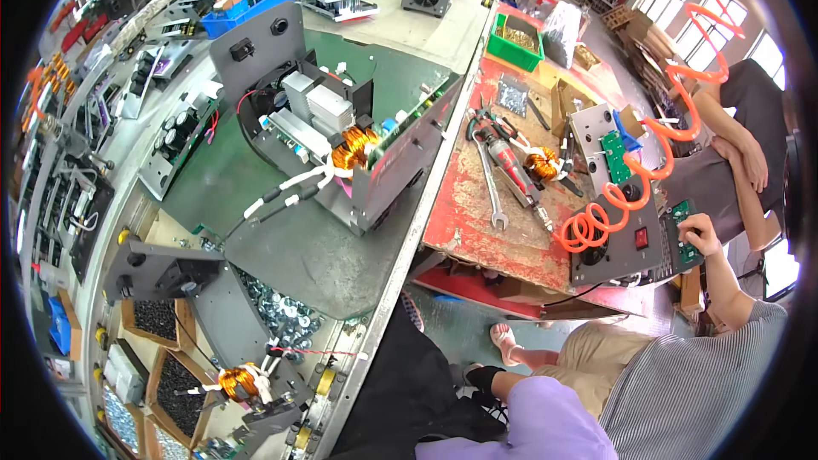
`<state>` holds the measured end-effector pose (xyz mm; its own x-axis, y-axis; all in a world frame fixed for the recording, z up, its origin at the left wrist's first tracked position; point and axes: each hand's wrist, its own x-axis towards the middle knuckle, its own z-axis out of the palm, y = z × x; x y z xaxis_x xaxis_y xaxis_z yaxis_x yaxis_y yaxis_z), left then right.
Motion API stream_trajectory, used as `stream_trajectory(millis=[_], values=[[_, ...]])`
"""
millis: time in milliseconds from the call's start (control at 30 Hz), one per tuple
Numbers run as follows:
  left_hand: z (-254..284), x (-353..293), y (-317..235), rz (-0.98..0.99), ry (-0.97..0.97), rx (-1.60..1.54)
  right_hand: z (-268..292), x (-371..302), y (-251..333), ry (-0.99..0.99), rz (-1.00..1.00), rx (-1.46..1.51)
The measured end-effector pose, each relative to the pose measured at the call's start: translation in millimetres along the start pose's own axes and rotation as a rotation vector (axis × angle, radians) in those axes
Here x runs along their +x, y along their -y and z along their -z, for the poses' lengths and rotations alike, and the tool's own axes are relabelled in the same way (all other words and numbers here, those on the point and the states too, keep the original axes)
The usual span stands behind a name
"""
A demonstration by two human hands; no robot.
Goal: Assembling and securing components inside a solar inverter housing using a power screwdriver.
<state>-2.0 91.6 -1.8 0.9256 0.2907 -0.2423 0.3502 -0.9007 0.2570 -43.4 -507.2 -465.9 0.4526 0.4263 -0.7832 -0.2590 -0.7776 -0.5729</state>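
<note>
Neither of my hands can be made out. Purple cloth (545, 426) and a bare limb with a black band (486, 379) show at the lower edge, but no fingers are visible there. On the green mat (204, 192) before me stands an opened dark grey metal case (400, 158). It holds silver heat sinks (319, 106) and a copper-wound coil (354, 149), whose white-sleeved leads (285, 192) stick out over the mat. Another dark case part (226, 311) lies nearer at lower left, with a second copper coil (239, 383) by it.
Bins of dark screws (179, 392) stand at lower left. Across the metal rail, a red worktable (452, 213) carries a wrench (496, 192), an air screwdriver (511, 162) and a green bin (515, 43). An orange coiled hose (673, 132) hangs there. A co-worker's hand (700, 234) touches a green circuit board (682, 243).
</note>
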Motion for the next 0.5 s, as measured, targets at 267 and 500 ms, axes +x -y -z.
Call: stream_trajectory(millis=[267,500], values=[[-61.7,-64.7,19.3,0.004,-0.06,-0.16,153.0,-79.0,253.4,-0.659,-0.045,0.421],[-67.5,-90.8,17.6,-0.023,-0.099,-0.257,177.7,-131.9,360.0,-0.967,0.668,0.534]])
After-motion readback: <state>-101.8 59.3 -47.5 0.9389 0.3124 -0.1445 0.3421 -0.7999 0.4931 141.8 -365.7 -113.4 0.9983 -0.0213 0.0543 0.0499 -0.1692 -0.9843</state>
